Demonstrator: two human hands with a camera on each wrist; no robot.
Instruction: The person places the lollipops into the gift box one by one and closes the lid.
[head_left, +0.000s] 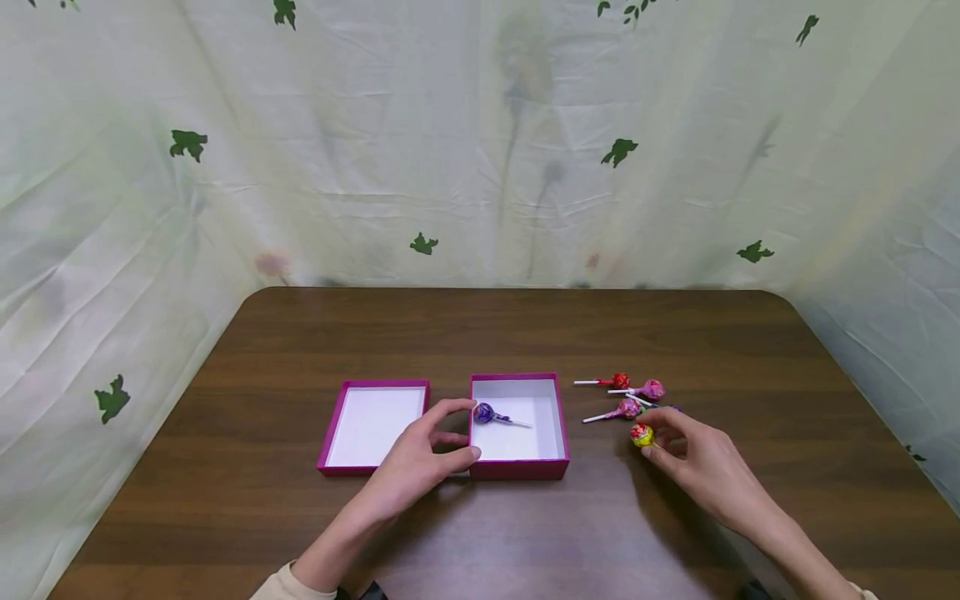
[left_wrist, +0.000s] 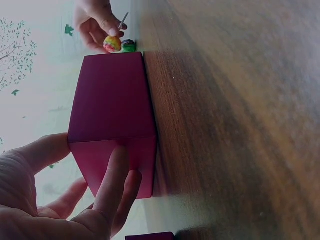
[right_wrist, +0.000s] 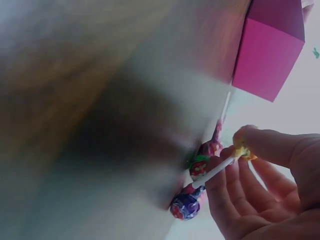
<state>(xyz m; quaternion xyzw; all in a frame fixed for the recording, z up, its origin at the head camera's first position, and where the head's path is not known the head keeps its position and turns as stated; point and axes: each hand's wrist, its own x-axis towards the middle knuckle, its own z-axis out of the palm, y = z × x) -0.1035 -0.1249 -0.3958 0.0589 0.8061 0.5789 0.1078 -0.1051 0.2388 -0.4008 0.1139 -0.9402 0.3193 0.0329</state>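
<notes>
A yellow and red lollipop point(head_left: 642, 434) is pinched by its wrapped head between the thumb and fingers of my right hand point(head_left: 708, 467). Its white stick point(right_wrist: 214, 172) points away from the palm in the right wrist view. My left hand point(head_left: 423, 450) touches the left side of a magenta box point(head_left: 519, 470), fingers fairly straight against its wall. Inside this open box, with its white interior, lies a purple lollipop point(head_left: 486, 412). Several more lollipops lie right of the box, among them a red one point(head_left: 620, 380) and a pink one point(head_left: 652, 389); the right hand partly hides others.
The box lid point(head_left: 375, 427), white inside with a magenta rim, lies left of the box. Everything stands on a dark brown wooden table point(head_left: 517, 333). A pale curtain point(head_left: 450, 150) with green leaf prints hangs behind the table and along its sides.
</notes>
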